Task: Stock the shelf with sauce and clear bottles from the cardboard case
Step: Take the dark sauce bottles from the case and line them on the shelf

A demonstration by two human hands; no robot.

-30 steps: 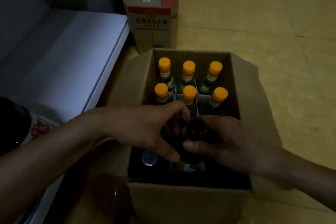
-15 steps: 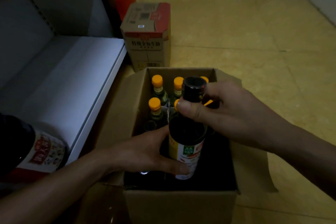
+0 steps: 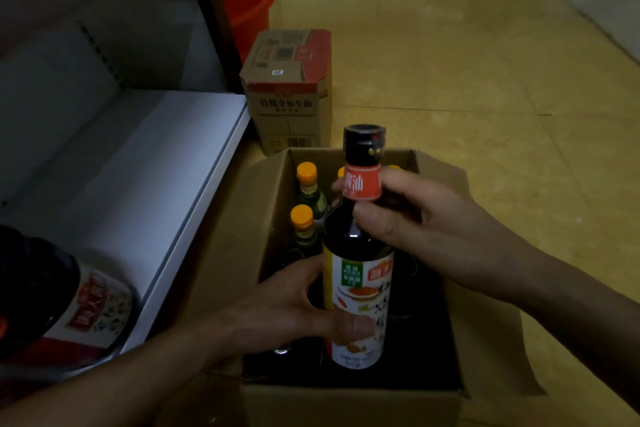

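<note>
A dark sauce bottle [image 3: 356, 253] with a black cap and a white-and-yellow label stands upright above the open cardboard case [image 3: 349, 402]. My right hand [image 3: 412, 222] grips its neck just below the red neck label. My left hand [image 3: 294, 308] wraps around its labelled body, thumb across the front. Clear bottles with orange caps [image 3: 304, 194] stand in the far half of the case, partly hidden behind the lifted bottle. The white shelf [image 3: 138, 184] lies to the left.
A large dark sauce bottle [image 3: 62, 302] stands on the shelf's near end at my left. A closed printed carton [image 3: 287, 90] sits on the floor beyond the case, with a red bucket [image 3: 246, 3] behind it. Yellow tiled floor spreads to the right.
The dark bottle has risen out of the case, with my right hand on its neck. My left hand moved from the bottle tops down onto its body. The camera tilted up.
</note>
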